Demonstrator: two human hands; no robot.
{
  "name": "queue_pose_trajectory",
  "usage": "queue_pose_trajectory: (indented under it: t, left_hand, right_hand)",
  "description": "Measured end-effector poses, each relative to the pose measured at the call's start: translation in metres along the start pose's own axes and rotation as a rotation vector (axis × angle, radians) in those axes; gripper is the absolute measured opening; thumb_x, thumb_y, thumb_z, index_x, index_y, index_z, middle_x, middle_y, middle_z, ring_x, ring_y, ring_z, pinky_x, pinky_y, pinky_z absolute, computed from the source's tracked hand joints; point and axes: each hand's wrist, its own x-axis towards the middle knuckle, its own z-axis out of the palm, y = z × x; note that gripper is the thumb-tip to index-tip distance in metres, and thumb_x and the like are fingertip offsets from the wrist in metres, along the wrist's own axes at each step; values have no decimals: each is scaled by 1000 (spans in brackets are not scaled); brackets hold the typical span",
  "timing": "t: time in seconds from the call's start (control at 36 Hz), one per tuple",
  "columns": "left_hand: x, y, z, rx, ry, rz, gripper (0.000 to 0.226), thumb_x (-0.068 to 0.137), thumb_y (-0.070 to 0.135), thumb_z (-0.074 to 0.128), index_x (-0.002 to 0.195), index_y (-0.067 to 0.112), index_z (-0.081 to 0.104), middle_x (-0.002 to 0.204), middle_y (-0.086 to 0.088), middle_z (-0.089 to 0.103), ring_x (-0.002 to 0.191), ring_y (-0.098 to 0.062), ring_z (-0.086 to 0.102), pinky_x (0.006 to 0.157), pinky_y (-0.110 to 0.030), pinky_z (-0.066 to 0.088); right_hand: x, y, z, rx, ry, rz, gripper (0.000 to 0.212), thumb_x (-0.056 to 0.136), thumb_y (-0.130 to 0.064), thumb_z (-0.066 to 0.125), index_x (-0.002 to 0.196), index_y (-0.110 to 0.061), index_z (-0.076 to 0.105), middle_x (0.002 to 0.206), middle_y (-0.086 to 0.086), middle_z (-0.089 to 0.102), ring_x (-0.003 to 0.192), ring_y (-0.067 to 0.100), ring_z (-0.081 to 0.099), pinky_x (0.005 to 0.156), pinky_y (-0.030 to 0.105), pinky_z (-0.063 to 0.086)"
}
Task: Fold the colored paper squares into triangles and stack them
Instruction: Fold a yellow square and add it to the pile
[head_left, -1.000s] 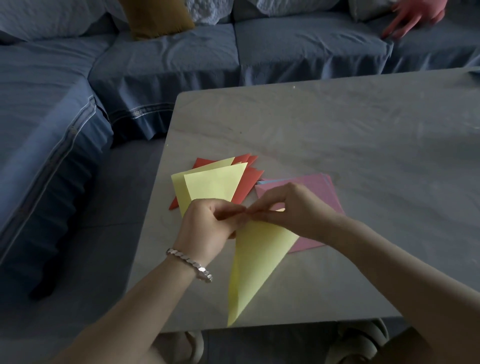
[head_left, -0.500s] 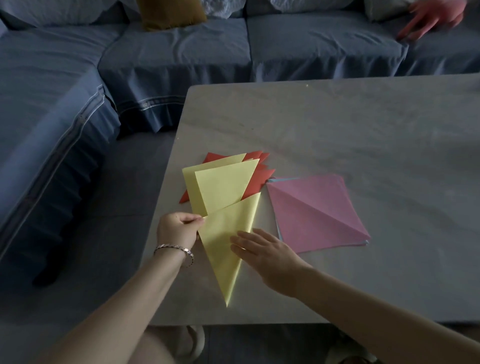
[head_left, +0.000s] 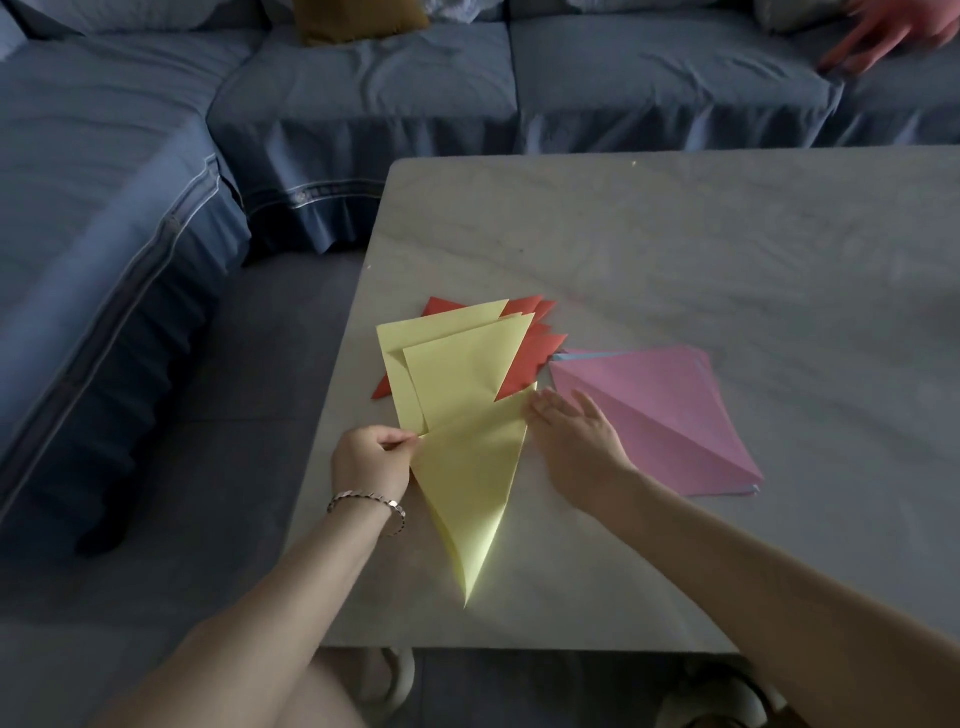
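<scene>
Left hand (head_left: 370, 462), lower centre of the frame: grip narrow, thumb and fingers pinched on the left corner of a folded pale-yellow paper triangle (head_left: 472, 478). That triangle lies flat on the surface, its long point directed at the lower edge of the frame. A silver chain bracelet (head_left: 370, 505) sits on the left wrist.

Right hand (head_left: 574, 441), just right of the triangle: grip wide, fingers extended and flat, holding nothing; fingertips lie at the triangle's upper right corner. Contact with the paper cannot be confirmed.

Above the held triangle, two more folded yellow triangles (head_left: 457, 364) overlap a pile of folded red-orange triangles (head_left: 535, 353). The held piece's upper edge overlaps this stack.

To the right, a stack of pink paper squares (head_left: 670, 415) with a diagonal crease, a blue edge showing beneath. The right hand lies just beside its left corner.

The pale grey marbled surface (head_left: 675, 249) fills the right of the frame. A blue fabric corner sofa (head_left: 363, 93) borders it at upper and left. A mustard cushion (head_left: 358, 18) is at top centre. Another person's hand (head_left: 883, 31) rests on the sofa at upper right.
</scene>
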Motion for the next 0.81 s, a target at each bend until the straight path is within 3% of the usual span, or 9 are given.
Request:
queue_pose_trajectory:
  t: [0.22, 0.31, 0.39, 0.44, 0.53, 0.81]
  left_hand:
    - [0, -1, 0, 16, 9, 12, 14, 78, 16, 70, 89, 7, 73, 89, -8, 71, 72, -14, 56, 67, -20, 36]
    - [0, -1, 0, 21, 10, 11, 14, 78, 15, 69, 89, 7, 73, 90, -9, 71, 73, -15, 57, 69, -21, 38]
    - [0, 0, 1, 20, 21, 11, 13, 78, 14, 69, 88, 7, 73, 89, -9, 71, 72, -16, 57, 68, -21, 38]
    - [0, 0, 1, 18, 20, 11, 12, 78, 14, 70, 87, 7, 73, 89, -9, 71, 73, -16, 58, 69, -21, 38]
    - [0, -1, 1, 7, 21, 7, 11, 78, 14, 70, 86, 7, 73, 89, -9, 71, 74, -16, 59, 70, -20, 40]
    - [-1, -2, 1, 13, 20, 13, 9, 79, 11, 68, 86, 7, 72, 89, -10, 71, 76, -18, 60, 71, -23, 41]
  right_hand:
    - [14, -5, -3, 237, 86, 161, 48, 92, -12, 33, 140, -13, 33, 150, -1, 28, 140, 14, 17, 108, 28, 16]
    - [17, -8, -1, 287, 125, 199, 43, 96, -28, 34, 137, -14, 38, 148, -1, 34, 140, 14, 18, 109, 29, 15]
    - [12, -11, 3, 260, 29, 187, 76, 89, -57, 41, 145, -11, 21, 155, 1, 15, 143, 16, 3, 116, 36, 6]
    - [6, -12, 4, 240, -42, 163, 95, 82, -67, 42, 148, -9, 6, 157, 2, 0, 143, 16, -9, 117, 40, -2]
    - [-5, -16, 5, 215, -86, 130, 113, 71, -76, 46, 147, -7, -2, 156, 5, -9, 141, 17, -17, 116, 41, -8]
    - [-45, -49, 10, 97, -174, -33, 134, 59, -84, 50, 144, 1, -9, 154, 14, -15, 137, 28, -27, 111, 46, -14]
